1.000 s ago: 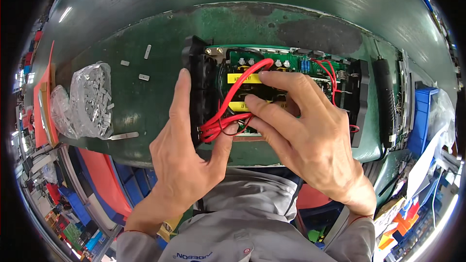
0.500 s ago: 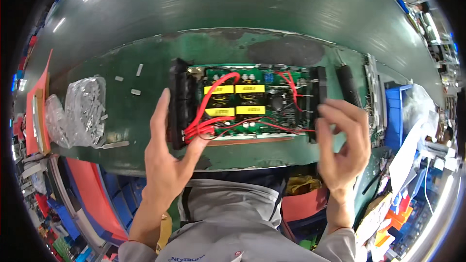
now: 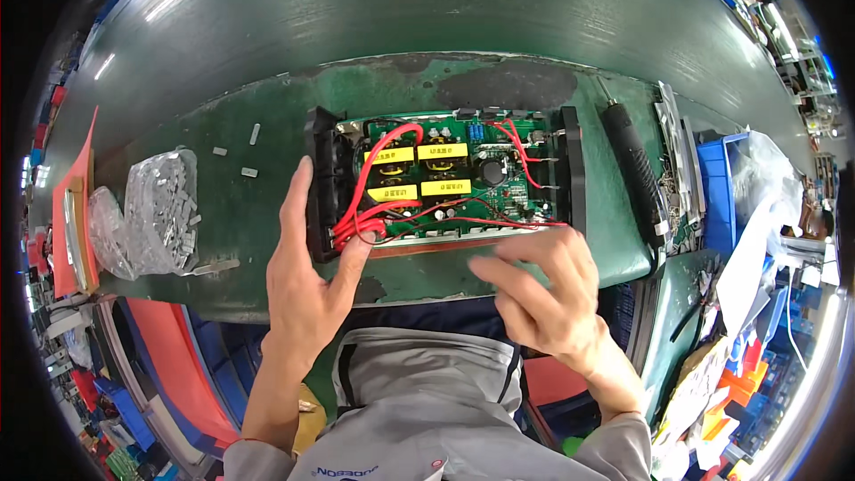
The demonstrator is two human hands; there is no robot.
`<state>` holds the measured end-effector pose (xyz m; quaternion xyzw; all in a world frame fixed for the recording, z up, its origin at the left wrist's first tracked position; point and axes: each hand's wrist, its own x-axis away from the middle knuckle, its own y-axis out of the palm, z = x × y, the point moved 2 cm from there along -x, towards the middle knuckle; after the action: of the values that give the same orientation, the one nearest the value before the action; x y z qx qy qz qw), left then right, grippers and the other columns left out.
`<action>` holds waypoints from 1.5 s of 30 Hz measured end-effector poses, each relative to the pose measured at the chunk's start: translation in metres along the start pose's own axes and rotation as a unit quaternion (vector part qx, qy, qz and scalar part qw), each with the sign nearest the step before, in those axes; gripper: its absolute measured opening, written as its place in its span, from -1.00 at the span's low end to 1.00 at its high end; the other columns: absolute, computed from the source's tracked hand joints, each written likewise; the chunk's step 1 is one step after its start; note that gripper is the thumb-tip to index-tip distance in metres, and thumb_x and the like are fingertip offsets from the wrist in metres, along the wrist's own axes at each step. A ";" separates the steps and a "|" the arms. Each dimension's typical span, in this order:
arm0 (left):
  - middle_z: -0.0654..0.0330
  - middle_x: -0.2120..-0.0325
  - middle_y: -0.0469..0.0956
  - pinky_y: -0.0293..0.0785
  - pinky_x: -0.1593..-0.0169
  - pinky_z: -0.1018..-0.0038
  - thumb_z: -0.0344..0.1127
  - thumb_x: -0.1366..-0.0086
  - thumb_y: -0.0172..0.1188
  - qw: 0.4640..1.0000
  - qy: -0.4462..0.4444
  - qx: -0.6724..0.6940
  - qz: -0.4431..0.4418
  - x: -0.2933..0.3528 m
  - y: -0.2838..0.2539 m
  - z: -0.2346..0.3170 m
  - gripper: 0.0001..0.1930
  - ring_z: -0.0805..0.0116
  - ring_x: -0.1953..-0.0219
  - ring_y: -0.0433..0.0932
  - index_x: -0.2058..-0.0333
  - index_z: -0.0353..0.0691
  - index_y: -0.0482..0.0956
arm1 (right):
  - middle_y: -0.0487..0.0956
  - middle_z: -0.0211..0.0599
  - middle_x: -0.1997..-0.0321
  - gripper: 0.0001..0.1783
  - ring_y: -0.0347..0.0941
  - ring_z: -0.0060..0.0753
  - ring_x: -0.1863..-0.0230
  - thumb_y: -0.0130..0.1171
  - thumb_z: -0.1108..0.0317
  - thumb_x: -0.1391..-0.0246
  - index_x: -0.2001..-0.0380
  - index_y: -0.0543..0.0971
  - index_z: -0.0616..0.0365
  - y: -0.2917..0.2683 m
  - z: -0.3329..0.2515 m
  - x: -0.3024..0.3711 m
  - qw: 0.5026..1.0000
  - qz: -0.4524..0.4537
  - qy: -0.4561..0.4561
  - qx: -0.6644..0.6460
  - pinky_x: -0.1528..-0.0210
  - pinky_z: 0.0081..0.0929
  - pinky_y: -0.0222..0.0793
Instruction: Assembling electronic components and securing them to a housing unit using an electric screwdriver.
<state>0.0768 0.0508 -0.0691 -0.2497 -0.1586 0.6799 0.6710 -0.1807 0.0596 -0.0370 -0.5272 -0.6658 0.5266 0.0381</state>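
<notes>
An open electronic unit lies on the green bench, its green circuit board (image 3: pixel 517 191) carrying yellow-wrapped transformers (image 3: pixel 443 152) and red wires (image 3: pixel 367 174). Black end panels stand at its left (image 3: pixel 321 174) and right (image 3: pixel 573 169). My left hand (image 3: pixel 307 289) straddles the left panel's near corner, fingers along its outer side and thumb by the bundled red wires; it grips that panel. Just off the unit's near right edge, my right hand (image 3: pixel 552 294) hovers with loosely bent fingers apart, and nothing shows in them.
To the right lies a black electric screwdriver (image 3: pixel 634 156), tip pointing away, beside metal strips (image 3: pixel 681 151) and a blue bin (image 3: pixel 720 191). A clear bag of small grey pieces (image 3: pixel 163 214) sits at the left, with a few loose pieces (image 3: pixel 249 173) nearby.
My right hand has left the right end panel and moved left and nearer to me. My left hand stays at the left panel. The unit appears slightly shifted left in the view.
</notes>
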 end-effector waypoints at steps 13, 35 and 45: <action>-0.09 -0.36 0.36 0.41 -0.32 0.33 -0.43 -0.39 0.32 0.998 0.010 0.055 0.022 0.001 0.003 -0.008 -0.24 0.16 -0.30 0.48 -0.48 -0.34 0.17 | 0.56 -0.18 0.17 -0.46 0.52 -0.16 0.29 0.26 0.79 0.22 0.09 0.71 0.15 -0.020 0.018 -0.019 0.997 0.054 0.031 0.055 0.29 -0.30 0.46; -0.10 -0.30 0.40 0.27 -0.40 0.27 -0.38 -0.51 -0.02 0.997 0.025 0.069 0.037 0.008 -0.010 -0.027 -0.43 0.09 -0.30 0.43 -0.44 -0.41 0.23 | 0.69 0.07 0.04 -0.32 0.63 0.16 -0.03 0.43 -0.03 -0.05 -0.11 0.60 0.23 -0.138 0.256 0.042 0.829 -0.093 0.439 0.335 -0.05 -0.03 0.52; -0.07 -0.27 0.43 0.32 -0.35 0.30 -0.33 -0.51 0.10 0.998 0.029 0.044 0.025 0.000 -0.002 -0.018 -0.42 0.12 -0.26 0.46 -0.42 -0.40 0.27 | 0.70 0.01 0.24 -0.33 0.65 -0.12 0.21 0.46 0.04 0.07 0.00 0.68 0.36 -0.167 0.260 0.061 0.862 -0.025 0.434 0.260 0.10 -0.23 0.52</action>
<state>0.0887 0.0488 -0.0831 -0.2434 -0.1027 0.6953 0.6684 -0.4756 -0.0489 -0.0592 -0.6563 -0.4342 0.3974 0.4720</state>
